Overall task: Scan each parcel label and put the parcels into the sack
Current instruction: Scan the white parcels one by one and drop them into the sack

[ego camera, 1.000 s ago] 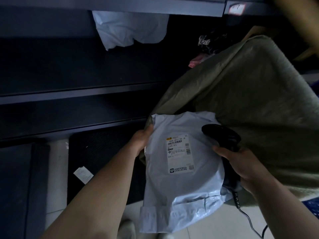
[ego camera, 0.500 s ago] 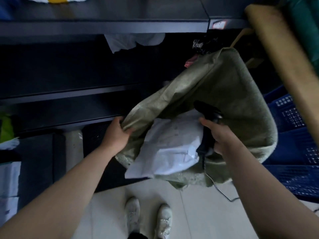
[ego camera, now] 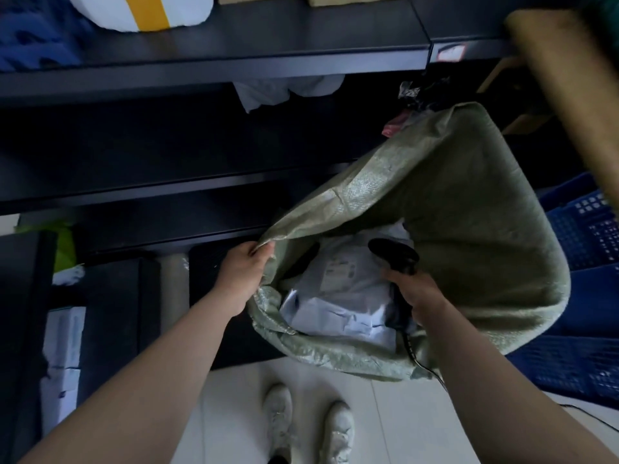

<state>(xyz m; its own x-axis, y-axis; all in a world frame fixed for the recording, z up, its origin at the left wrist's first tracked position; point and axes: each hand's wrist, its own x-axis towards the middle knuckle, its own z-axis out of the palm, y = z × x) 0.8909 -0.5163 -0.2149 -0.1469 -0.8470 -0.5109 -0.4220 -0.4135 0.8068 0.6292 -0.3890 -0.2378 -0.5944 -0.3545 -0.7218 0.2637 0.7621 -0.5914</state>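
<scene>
The left hand pinches the rim of the green woven sack and holds its mouth wide. Down inside lies the grey parcel, label facing up, with what looks like more pale wrapping beneath it, though the dim light makes that hard to settle. The right hand grips the black scanner over the opening, cable trailing below. Blue crates stand beside the sack; a white bundle with a yellow band sits on the top shelf.
</scene>
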